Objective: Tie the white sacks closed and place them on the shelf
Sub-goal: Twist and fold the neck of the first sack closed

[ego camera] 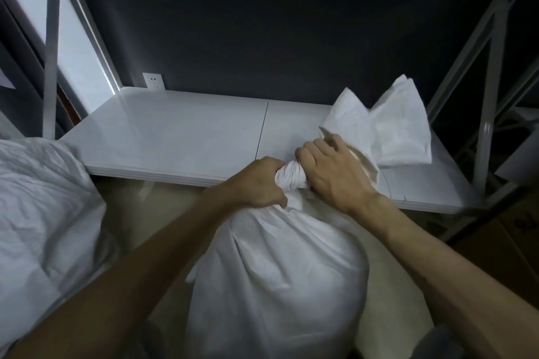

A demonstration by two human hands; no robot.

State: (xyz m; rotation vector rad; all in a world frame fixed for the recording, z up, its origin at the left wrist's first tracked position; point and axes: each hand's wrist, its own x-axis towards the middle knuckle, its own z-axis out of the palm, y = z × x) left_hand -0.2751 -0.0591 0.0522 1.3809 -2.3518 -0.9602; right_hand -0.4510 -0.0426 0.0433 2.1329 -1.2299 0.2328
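A full white sack [277,277] stands on the floor in front of the white shelf [180,131]. Its neck is twisted into a tight bunch between my hands. My left hand [259,183] grips the neck just above the sack's bulging body. My right hand [329,172] grips the twisted neck from the right, and the loose top of the sack fans out past it over the shelf's right part. A second white sack [40,207] lies at the left, its top out of view.
The shelf board is bare apart from the fanned sack top. Grey metal uprights [490,96] frame it left and right. A dark wall with a white socket [153,81] is behind. Cardboard boxes [513,242] stand at the lower right.
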